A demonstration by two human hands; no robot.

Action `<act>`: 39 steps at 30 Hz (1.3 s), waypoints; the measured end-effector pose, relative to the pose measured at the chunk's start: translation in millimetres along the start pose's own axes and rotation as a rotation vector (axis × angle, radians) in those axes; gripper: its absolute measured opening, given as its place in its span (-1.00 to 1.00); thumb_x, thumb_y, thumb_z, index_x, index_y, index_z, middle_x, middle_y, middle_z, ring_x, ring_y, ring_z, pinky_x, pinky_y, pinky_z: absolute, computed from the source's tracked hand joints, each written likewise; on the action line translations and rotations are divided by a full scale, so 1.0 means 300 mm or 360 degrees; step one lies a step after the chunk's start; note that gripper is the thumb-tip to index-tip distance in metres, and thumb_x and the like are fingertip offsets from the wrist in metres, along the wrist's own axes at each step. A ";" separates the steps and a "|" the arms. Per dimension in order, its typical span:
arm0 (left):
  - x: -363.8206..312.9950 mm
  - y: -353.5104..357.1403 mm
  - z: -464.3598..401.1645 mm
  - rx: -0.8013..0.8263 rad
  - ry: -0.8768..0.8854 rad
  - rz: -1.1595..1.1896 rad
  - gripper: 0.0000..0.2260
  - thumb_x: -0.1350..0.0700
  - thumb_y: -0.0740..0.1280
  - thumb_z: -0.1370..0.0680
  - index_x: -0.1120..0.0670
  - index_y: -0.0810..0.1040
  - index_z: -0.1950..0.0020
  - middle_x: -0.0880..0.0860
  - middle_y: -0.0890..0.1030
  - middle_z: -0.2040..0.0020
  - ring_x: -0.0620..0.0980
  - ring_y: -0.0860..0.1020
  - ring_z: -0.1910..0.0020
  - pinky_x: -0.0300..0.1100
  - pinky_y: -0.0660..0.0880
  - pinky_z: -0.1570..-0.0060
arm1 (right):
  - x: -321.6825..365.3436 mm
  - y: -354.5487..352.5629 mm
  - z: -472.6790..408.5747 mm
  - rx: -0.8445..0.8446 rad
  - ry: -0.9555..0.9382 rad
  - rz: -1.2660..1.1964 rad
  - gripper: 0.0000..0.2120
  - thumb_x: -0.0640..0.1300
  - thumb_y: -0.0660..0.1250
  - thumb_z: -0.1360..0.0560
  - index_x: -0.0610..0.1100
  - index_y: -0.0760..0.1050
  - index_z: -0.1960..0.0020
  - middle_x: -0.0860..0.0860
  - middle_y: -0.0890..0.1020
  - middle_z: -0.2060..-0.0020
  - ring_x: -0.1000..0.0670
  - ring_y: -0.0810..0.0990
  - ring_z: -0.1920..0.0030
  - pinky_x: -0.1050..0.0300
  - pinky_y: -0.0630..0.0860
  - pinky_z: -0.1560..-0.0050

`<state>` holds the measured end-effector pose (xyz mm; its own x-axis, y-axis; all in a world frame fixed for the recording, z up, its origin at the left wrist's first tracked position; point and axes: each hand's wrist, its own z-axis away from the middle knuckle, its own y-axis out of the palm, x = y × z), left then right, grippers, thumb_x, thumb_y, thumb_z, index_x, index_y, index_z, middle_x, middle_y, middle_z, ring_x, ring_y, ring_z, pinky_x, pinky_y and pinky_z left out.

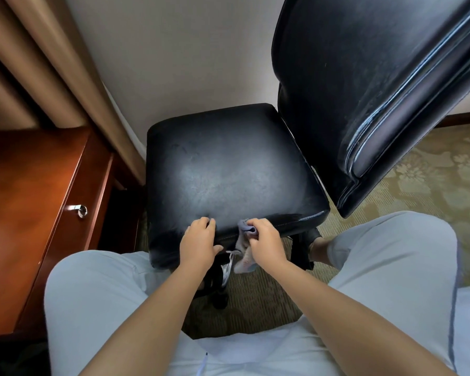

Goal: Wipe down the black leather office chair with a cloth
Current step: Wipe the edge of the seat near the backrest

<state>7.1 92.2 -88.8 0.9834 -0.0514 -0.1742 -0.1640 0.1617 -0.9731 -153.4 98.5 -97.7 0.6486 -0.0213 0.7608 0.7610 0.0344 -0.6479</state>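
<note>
The black leather office chair (228,169) stands in front of me, its seat worn grey in the middle and its backrest (364,85) rising at the right. My left hand (200,244) grips the near edge of the seat, fingers curled over the top and thumb on the side. Just to its right, my right hand (266,244) holds a crumpled grey-purple cloth (246,232) against the same edge. Part of the cloth hangs down below the seat.
A reddish wooden desk (33,202) with a metal drawer handle (79,210) stands at the left, close to the chair. Beige curtains hang behind it and a pale wall is beyond the seat. Patterned carpet (432,180) lies at the right. My knees flank the chair base.
</note>
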 end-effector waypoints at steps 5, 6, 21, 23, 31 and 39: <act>-0.008 0.000 0.004 -0.0002 0.0006 -0.0028 -0.37 -0.07 0.36 -0.52 0.08 0.21 -0.49 -0.01 0.30 -0.42 0.00 0.26 -0.40 -0.14 0.33 -0.29 | -0.054 -0.006 0.007 -0.0159 -0.0014 0.0292 -0.67 -0.36 0.30 -0.46 -0.17 0.50 -0.20 -0.09 0.52 -0.06 -0.09 0.44 -0.14 0.08 0.42 -0.09; -0.010 -0.001 0.005 -0.0003 0.0004 -0.0030 -0.37 -0.07 0.36 -0.52 0.09 0.21 -0.49 -0.01 0.30 -0.42 0.00 0.26 -0.40 -0.13 0.32 -0.29 | -0.050 -0.001 0.013 -0.0229 -0.0001 0.0292 -0.67 -0.35 0.29 -0.47 -0.18 0.49 -0.22 -0.09 0.53 -0.07 -0.09 0.45 -0.14 0.08 0.44 -0.07; 0.009 0.004 0.018 -0.0003 0.0132 -0.0233 -0.30 0.02 0.37 -0.52 0.13 0.08 -0.54 0.04 0.25 -0.44 0.01 0.22 -0.42 -0.16 0.27 -0.34 | -0.105 -0.024 0.012 -0.0223 -0.0222 0.0544 -0.62 -0.46 0.43 -0.19 -0.26 0.58 0.01 -0.11 0.60 0.05 -0.18 0.53 0.05 -0.13 0.55 0.00; 0.005 0.014 0.019 -0.0012 0.0109 -0.0205 -0.31 0.04 0.37 -0.53 0.13 0.08 -0.54 0.04 0.25 -0.45 0.01 0.21 -0.43 -0.15 0.25 -0.36 | -0.059 -0.005 0.015 -0.0209 -0.0252 0.0514 -0.60 -0.47 0.40 -0.22 -0.25 0.55 -0.04 -0.11 0.60 0.03 -0.17 0.53 0.01 -0.14 0.50 -0.11; 0.026 0.017 0.018 -0.0024 0.0132 -0.0225 -0.30 0.01 0.35 -0.53 0.12 0.06 -0.55 0.07 0.19 -0.50 0.03 0.14 -0.49 -0.11 0.15 -0.45 | -0.059 -0.001 -0.001 -0.0110 -0.0191 0.0427 -0.64 -0.36 0.35 -0.37 -0.21 0.51 -0.17 -0.16 0.43 -0.16 -0.15 0.43 -0.15 -0.03 0.46 -0.13; 0.046 0.040 0.019 -0.0078 0.0153 -0.0098 -0.36 0.12 0.37 -0.52 0.14 0.17 -0.52 0.11 0.27 -0.49 0.05 0.21 -0.49 -0.08 0.19 -0.43 | -0.008 0.103 0.033 0.0006 -0.0882 0.0585 -0.79 -0.22 0.36 -0.36 -0.23 0.60 0.02 -0.08 0.61 0.07 -0.05 0.50 0.06 0.12 0.46 0.08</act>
<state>19.3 99.1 -102.0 0.9800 -0.1543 -0.1254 -0.1096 0.1074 -0.9882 -131.5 109.6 -119.2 0.7629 0.5093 0.3984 0.4909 -0.0551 -0.8695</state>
